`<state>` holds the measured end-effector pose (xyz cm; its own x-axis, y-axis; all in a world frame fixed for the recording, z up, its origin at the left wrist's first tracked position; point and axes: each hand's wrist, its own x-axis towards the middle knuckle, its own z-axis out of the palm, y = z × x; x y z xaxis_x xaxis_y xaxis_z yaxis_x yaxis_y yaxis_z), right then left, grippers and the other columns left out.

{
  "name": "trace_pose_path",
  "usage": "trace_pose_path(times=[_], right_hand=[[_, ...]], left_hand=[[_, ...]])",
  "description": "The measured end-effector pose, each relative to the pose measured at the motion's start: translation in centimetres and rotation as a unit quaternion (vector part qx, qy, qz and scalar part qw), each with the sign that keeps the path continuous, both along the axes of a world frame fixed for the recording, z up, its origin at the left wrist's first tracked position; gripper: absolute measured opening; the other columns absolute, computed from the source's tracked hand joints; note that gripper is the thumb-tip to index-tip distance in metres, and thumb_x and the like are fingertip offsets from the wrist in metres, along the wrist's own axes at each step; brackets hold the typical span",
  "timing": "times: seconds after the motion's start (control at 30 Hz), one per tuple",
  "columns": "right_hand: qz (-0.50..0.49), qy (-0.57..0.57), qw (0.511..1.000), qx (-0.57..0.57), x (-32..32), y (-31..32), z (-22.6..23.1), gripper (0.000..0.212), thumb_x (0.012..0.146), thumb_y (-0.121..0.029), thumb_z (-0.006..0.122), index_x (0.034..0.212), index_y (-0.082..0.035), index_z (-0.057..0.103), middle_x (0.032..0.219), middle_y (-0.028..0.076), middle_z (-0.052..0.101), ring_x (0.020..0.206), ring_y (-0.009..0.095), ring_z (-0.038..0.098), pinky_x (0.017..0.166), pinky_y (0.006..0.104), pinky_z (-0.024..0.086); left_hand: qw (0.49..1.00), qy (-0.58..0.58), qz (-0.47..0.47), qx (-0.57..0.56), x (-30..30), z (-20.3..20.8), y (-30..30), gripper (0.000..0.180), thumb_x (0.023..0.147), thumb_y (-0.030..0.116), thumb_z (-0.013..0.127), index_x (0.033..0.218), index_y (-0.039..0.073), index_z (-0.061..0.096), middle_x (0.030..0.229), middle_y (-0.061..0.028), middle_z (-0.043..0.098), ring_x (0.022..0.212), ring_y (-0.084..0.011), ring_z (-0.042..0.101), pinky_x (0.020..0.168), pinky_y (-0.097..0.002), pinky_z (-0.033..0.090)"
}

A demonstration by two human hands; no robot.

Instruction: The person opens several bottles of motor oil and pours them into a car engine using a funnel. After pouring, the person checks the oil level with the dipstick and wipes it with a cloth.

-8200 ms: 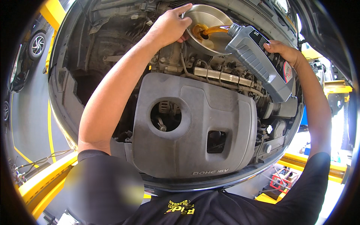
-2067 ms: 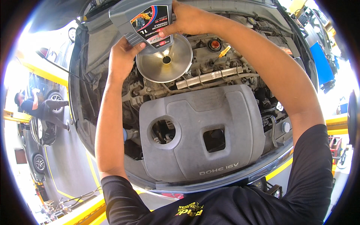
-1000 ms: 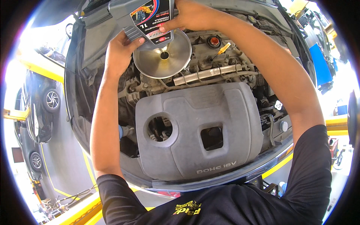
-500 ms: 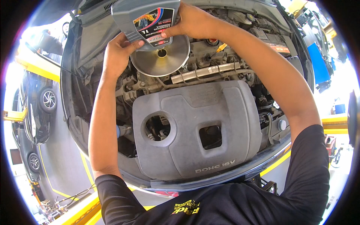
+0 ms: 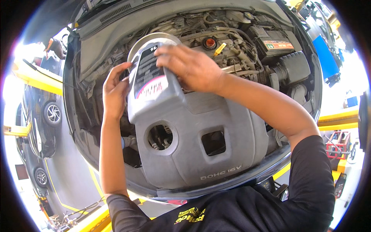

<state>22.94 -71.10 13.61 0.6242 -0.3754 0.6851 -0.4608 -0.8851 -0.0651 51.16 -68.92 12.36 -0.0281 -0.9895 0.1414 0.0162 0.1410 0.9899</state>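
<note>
A grey plastic motor oil bottle [image 5: 156, 98] lies tilted over the engine cover, base toward me and narrower end at the metal funnel [image 5: 154, 37]. My right hand [image 5: 193, 69] grips its right side, fingers bent over the dark label and a little blurred. At the bottle's left side is my left hand [image 5: 116, 91], fingers bent and their tips against its edge. The bottle hides most of the funnel; only the upper rim shows. Whether oil flows is hidden. To the right, a round filler opening [image 5: 210, 43] with a reddish inside sits near a yellow dipstick handle [image 5: 220, 49].
The grey engine cover [image 5: 232, 143] lies in front of me, with a round and a square hole. A battery [image 5: 272, 43] and a ribbed black air hose [image 5: 279, 71] are at the right. Yellow lift arms [image 5: 38, 77] stand beside the car. Another person [image 5: 56, 47] is at far left.
The bottle has come toward me and turned, its base now near and a different label showing. Both hands moved with it. The filler opening and more of the engine have come into sight.
</note>
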Motion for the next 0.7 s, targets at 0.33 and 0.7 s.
trace_pose_path(times=[0.33,0.7], right_hand=[[0.056,-0.002,0.988,-0.146,0.9,1.8,-1.4,0.040,0.090,-0.021,0.063,0.128,-0.031,0.056,0.138,0.007,0.052,0.115,0.034,0.057,0.088,0.0439,0.060],[-0.129,-0.122,0.981,0.073,-6.6,-4.0,7.7,0.020,0.095,-0.005,0.063,0.115,-0.007,0.065,0.104,0.006,0.068,0.087,0.018,0.068,0.083,0.0329,0.055]], left_hand=[[0.972,0.192,-0.049,0.122,-1.8,0.5,2.5,0.038,0.104,0.022,0.064,0.134,-0.002,0.060,0.118,-0.0120,0.071,0.110,-0.0208,0.070,0.095,-0.0375,0.058],[0.973,0.216,-0.019,-0.076,-0.2,1.6,0.7,0.040,0.100,0.005,0.068,0.137,0.002,0.054,0.129,-0.0107,0.069,0.121,-0.0202,0.064,0.110,-0.0371,0.046]])
